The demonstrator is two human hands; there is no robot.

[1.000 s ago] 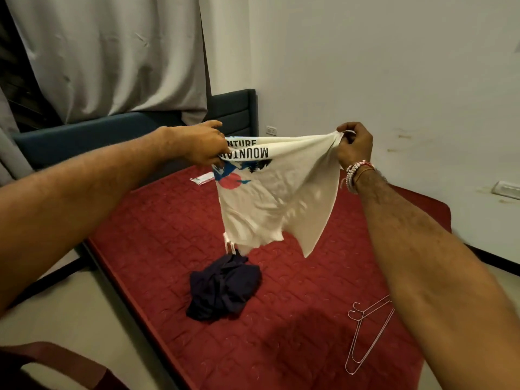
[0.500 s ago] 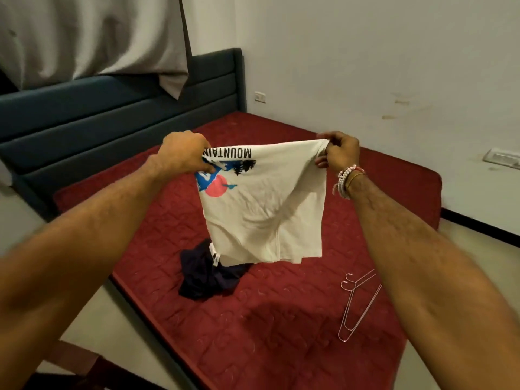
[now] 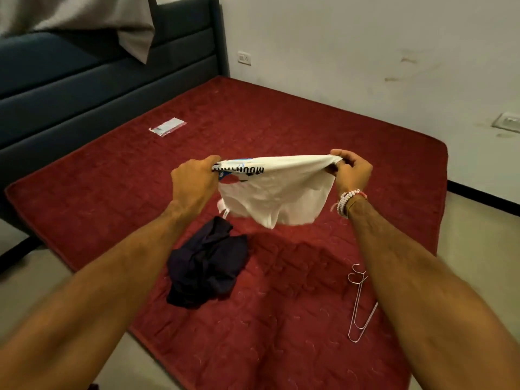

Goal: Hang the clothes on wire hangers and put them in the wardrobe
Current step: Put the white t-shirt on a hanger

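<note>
A white printed T-shirt [image 3: 277,192] is stretched in the air above the red mattress [image 3: 281,122]. My left hand [image 3: 194,178] grips its left edge by the black lettering. My right hand [image 3: 351,171] pinches the opposite edge. The cloth hangs bunched below both hands. Under it, a crumpled dark navy garment [image 3: 205,263] lies on the mattress. Wire hangers [image 3: 358,302] lie flat on the mattress at the right, partly hidden by my right forearm. No wardrobe is in view.
A small clear plastic packet [image 3: 167,127] lies near the dark blue headboard [image 3: 84,80] at the back left. A grey curtain [image 3: 84,15] hangs over the headboard. White wall with a socket [image 3: 244,58] runs behind the bed. Bare floor borders the mattress.
The view has tipped down toward the mattress. Both hands have come lower with the T-shirt, and its hanging part looks more bunched up.
</note>
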